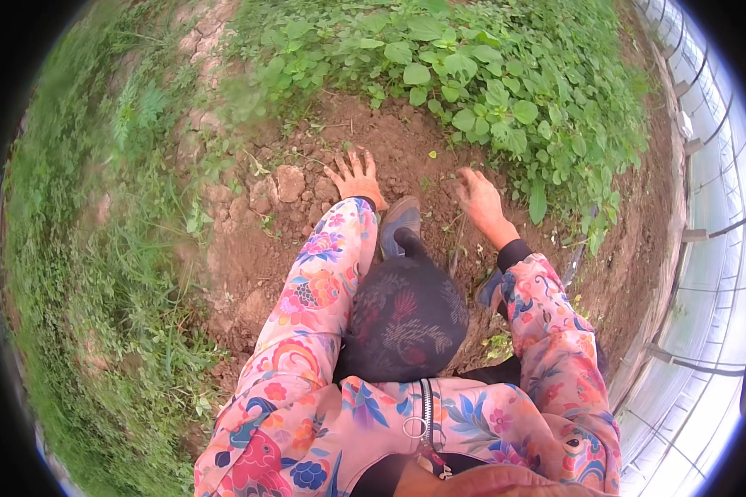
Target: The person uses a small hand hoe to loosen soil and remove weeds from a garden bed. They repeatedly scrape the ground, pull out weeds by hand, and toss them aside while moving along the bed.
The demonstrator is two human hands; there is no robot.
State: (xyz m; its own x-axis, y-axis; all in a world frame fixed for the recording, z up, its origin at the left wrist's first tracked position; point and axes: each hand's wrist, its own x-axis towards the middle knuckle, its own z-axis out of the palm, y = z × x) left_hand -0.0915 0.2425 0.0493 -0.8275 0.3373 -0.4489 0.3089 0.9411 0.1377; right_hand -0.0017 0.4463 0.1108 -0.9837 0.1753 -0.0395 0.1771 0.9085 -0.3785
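Observation:
My left hand (355, 180) is spread over the brown soil (398, 133) beside a few clods, its fingers apart and nothing in them. To the right, my right hand (480, 200) is low over the soil near the edge of the leafy green plants (503, 105). Its fingers are bent, and whether something small lies under them cannot be told. Between the hands are a blue-grey shoe (401, 223) and my bent knee in dark patterned cloth (410, 317). A small yellow leaf (432, 154) lies on the soil between the hands.
Low weeds (118, 273) cover the ground at the left. A large dry clod (290, 183) lies left of my left hand. Along the right runs a translucent plastic sheet wall (715, 261) with dark curved ribs, above a pale edge. My other shoe (490, 289) is below my right hand.

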